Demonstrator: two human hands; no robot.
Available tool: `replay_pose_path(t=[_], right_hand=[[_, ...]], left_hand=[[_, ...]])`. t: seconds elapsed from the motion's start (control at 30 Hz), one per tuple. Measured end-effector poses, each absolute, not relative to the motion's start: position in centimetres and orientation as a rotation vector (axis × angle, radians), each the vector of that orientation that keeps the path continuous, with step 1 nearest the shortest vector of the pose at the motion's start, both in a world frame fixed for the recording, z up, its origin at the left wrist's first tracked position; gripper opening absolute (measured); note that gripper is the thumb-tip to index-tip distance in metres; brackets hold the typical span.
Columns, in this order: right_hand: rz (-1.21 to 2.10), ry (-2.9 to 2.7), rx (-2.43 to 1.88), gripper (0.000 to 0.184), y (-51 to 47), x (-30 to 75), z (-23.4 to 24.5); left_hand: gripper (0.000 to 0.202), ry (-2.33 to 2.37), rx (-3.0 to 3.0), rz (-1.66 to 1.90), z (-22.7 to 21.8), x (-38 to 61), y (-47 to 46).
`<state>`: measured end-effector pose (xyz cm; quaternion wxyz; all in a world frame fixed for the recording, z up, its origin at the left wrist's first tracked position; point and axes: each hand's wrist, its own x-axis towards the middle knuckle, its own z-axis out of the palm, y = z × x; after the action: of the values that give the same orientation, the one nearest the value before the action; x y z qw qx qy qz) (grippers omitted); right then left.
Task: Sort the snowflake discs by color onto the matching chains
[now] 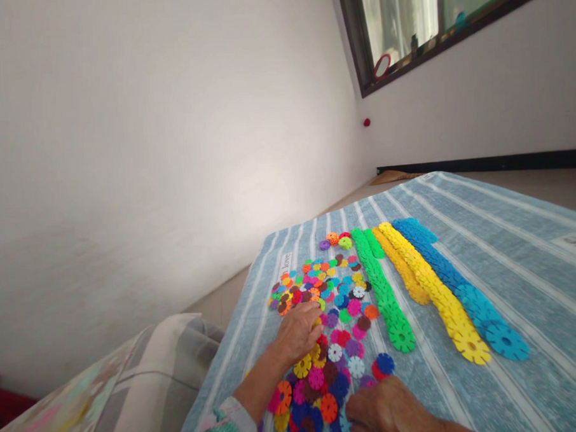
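Observation:
A spread of multicoloured slotted plastic discs [315, 377] lies on a striped cloth. My left hand [297, 330] rests over the middle of the spread with its fingers bent together. A bit of yellow shows by its fingertips, but what they hold is hidden. Lower right, my right hand [389, 408] is closed at the edge of the discs, beside a light blue disc [345, 423]; its fingertips are hidden. Right of the spread lie overlapping rows of discs: a green row [379, 282], a yellow row [427, 280] and a blue row [468, 297].
The blue-and-white striped cloth [519, 257] covers the table. A small group of discs [333, 239] lies at the far end by the green row. To the left is a grey-and-white fabric [155, 355]. A white wall [170, 132] rises beyond the table.

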<state>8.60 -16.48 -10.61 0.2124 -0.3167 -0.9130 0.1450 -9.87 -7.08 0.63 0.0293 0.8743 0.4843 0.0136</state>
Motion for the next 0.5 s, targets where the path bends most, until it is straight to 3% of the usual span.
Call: replay_pose_path(t=[0.23, 0.5], right_hand=[[0.404, -2.535, -0.879, 0.012, -16.8, 8.9, -10.1], [0.426, -2.575, -0.889, 0.01, -16.9, 9.4, -8.8]], left_hand=[[0.016, 1.676, 2.648, -0.086, 2.0, -10.9, -8.1], [0.024, 1.928, 2.633, -0.113, 2.0, -8.8, -6.9]])
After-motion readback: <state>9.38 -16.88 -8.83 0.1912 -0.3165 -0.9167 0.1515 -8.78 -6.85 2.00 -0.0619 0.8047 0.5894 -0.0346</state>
